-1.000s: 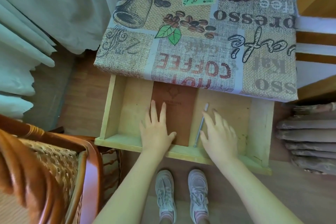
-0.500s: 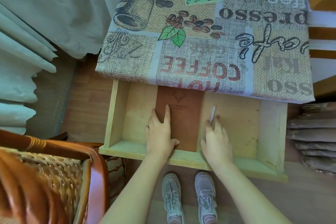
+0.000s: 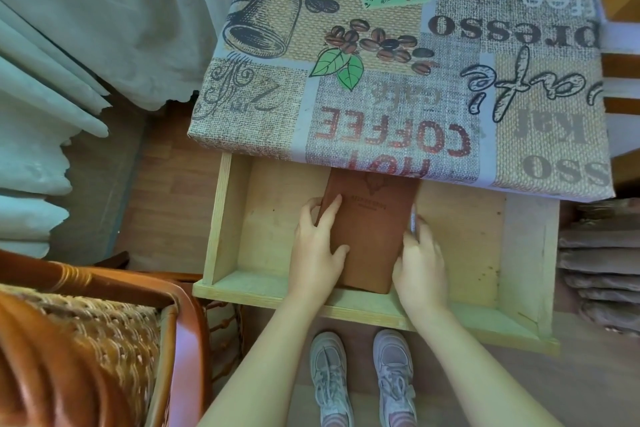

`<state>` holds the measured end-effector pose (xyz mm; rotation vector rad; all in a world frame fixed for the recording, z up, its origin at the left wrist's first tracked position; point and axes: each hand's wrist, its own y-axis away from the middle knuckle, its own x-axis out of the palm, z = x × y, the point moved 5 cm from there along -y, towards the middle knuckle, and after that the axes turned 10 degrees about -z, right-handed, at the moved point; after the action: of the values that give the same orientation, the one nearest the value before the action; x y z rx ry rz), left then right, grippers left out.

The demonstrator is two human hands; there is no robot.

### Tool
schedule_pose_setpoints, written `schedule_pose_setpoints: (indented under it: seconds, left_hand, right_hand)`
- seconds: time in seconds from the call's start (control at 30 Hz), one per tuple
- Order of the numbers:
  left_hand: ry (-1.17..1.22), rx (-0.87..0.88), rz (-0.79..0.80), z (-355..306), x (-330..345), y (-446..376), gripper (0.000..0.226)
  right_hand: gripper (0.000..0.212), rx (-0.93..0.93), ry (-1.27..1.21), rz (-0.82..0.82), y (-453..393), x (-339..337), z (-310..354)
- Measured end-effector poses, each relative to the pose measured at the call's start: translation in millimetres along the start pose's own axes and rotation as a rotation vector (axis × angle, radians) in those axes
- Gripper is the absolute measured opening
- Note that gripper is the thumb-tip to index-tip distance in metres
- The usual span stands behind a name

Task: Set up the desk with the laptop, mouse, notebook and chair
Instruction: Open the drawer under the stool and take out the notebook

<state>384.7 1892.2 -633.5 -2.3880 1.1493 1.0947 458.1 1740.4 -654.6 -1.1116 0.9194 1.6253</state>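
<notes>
A brown notebook [image 3: 370, 232] lies in the open wooden drawer [image 3: 221, 218] under the desk, its far end hidden below the tablecloth. My left hand [image 3: 313, 250] grips the notebook's left edge, with fingers curled under it and the thumb on the cover. My right hand [image 3: 420, 260] presses against the right edge. A silvery pen [image 3: 412, 218] sticks out from under its fingers. The wicker chair [image 3: 104, 322] with a red-brown frame stands at the lower left. No laptop or mouse is in view.
The desk [image 3: 381, 80] carries a coffee-print tablecloth. Pale curtains [image 3: 86, 28] hang at the left. A stack of folded brownish cloths [image 3: 602, 270] lies at the right. My feet in grey sneakers [image 3: 360, 378] stand below the drawer front.
Both hands have closed in on the notebook. The left hand went from lying flat to gripping the edge. The right hand closed over the pen and carried it against the notebook's right side.
</notes>
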Motion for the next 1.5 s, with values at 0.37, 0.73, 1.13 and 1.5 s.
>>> schedule_pose_setpoints:
  seconds: [0.37, 0.73, 1.13, 1.5]
  left_hand:
    - [0.183, -0.128, 0.124, 6.0, 10.7, 0.9, 0.089]
    - [0.045, -0.061, 0.032, 6.8, 9.1, -6.4, 0.09]
    - [-0.1, -0.076, -0.109, 6.0, 3.7, 0.4, 0.091]
    - [-0.013, -0.12, -0.047, 17.3, 7.4, -7.7, 0.095]
  right_hand:
    - [0.033, 0.275, -0.476, -0.166, -10.4, -2.9, -23.4]
    - [0.05, 0.435, -0.546, -0.061, -19.1, 1.0, -20.3]
    - [0.053, 0.496, -0.555, -0.021, -10.1, 13.6, -20.6]
    - [0.046, 0.573, -0.647, 0.048, -17.9, 22.5, -13.0]
